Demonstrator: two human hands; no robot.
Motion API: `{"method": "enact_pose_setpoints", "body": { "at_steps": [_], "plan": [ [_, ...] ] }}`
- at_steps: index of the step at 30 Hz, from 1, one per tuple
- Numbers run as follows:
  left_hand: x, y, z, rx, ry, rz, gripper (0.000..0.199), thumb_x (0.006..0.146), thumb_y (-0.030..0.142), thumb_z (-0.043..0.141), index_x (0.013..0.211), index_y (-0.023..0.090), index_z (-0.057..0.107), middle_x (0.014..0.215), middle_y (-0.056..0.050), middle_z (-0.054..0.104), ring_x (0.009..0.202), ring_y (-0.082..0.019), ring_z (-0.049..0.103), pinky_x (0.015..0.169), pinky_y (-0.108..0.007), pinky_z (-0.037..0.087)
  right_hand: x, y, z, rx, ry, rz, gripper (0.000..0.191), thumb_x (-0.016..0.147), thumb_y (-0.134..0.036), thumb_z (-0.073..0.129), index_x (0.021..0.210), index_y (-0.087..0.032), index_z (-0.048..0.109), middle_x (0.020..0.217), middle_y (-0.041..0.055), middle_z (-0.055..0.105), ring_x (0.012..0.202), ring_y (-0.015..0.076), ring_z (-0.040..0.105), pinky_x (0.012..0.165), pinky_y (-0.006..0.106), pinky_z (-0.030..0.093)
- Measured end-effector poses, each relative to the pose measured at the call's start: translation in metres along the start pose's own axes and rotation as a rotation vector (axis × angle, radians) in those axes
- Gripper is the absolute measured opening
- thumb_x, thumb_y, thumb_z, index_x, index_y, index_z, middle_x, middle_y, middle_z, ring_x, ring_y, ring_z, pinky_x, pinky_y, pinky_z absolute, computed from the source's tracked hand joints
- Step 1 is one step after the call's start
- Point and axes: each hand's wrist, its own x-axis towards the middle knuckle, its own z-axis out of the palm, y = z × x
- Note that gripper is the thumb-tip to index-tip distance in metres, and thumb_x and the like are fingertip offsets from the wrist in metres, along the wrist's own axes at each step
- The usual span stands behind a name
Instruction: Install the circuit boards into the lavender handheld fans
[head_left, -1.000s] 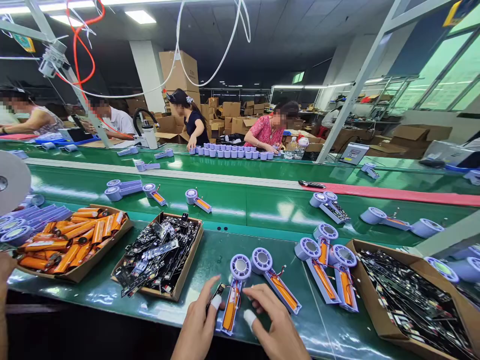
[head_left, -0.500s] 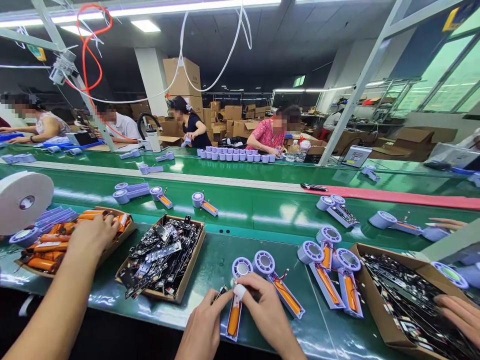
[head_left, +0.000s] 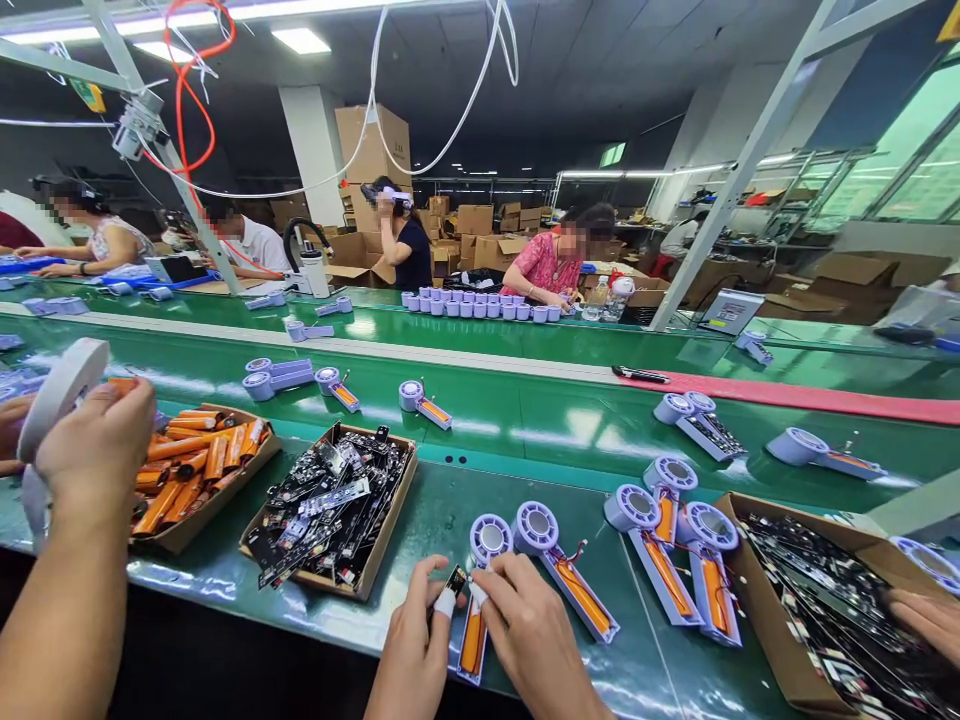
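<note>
My left hand point(head_left: 416, 635) pinches a narrow black circuit board point(head_left: 456, 578), a white cover on its thumb. Close against it, my right hand point(head_left: 532, 625) has thumb and fingers pressed together at the board's end; whatever is in that pinch is too small to make out. Under both hands lies an open lilac handheld fan point(head_left: 491, 538) with an orange battery point(head_left: 472, 645) in its handle, partly hidden by my fingers. A second open fan point(head_left: 537, 527) with red wires and a battery rests just right of my right hand.
A carton of circuit boards point(head_left: 330, 510) stands left, beside a carton of orange batteries point(head_left: 202, 455). A co-worker's hand point(head_left: 97, 440) is near a white tape roll point(head_left: 64, 395). Right are several open fans point(head_left: 652, 550), another board carton point(head_left: 795, 640) and another person's hand point(head_left: 926, 620).
The co-worker's hand at left has moved from the battery carton to the tape roll, with something orange in it. My fingers have shifted slightly, and more of the circuit board shows.
</note>
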Motion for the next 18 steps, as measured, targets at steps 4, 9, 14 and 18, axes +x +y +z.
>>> {"method": "enact_pose_setpoints", "body": {
  "at_steps": [4, 9, 14, 18],
  "plan": [
    [-0.001, -0.004, -0.001, 0.006, -0.044, -0.039, 0.035, 0.088, 0.043, 0.051, 0.112, 0.022, 0.063, 0.083, -0.007, 0.073, 0.067, -0.021, 0.065, 0.064, -0.028, 0.051, 0.003, -0.004, -0.003, -0.151, 0.002, -0.050, 0.027, 0.085, -0.004, 0.048, 0.103, -0.021, 0.060, 0.094, 0.0077, 0.059, 0.080, 0.0234, 0.057, 0.066, 0.035, 0.049],
    [-0.002, -0.008, 0.000, -0.101, -0.070, -0.056, 0.038, 0.090, 0.044, 0.047, 0.115, 0.018, 0.062, 0.069, -0.003, 0.068, 0.059, -0.018, 0.062, 0.059, -0.026, 0.049, 0.011, -0.008, -0.007, -0.196, -0.051, -0.072, 0.022, 0.079, -0.002, 0.056, 0.087, -0.021, 0.060, 0.086, 0.0050, 0.059, 0.076, 0.0228, 0.055, 0.064, 0.034, 0.044],
    [-0.006, -0.006, 0.004, -0.180, -0.047, -0.083, 0.040, 0.089, 0.045, 0.052, 0.114, 0.017, 0.065, 0.079, -0.005, 0.071, 0.067, -0.019, 0.064, 0.066, -0.027, 0.052, 0.014, -0.008, -0.005, -0.158, -0.071, -0.081, 0.020, 0.079, 0.000, 0.056, 0.080, -0.020, 0.057, 0.084, 0.0035, 0.058, 0.076, 0.0214, 0.053, 0.065, 0.033, 0.041],
    [-0.004, -0.004, -0.002, -0.169, -0.055, -0.039, 0.039, 0.086, 0.046, 0.058, 0.110, 0.018, 0.070, 0.098, -0.009, 0.071, 0.073, -0.019, 0.065, 0.066, -0.026, 0.052, 0.011, -0.002, 0.001, -0.058, -0.099, -0.037, 0.019, 0.086, -0.003, 0.051, 0.087, -0.020, 0.060, 0.089, 0.0042, 0.059, 0.081, 0.0221, 0.053, 0.070, 0.034, 0.043]
  ]
}}
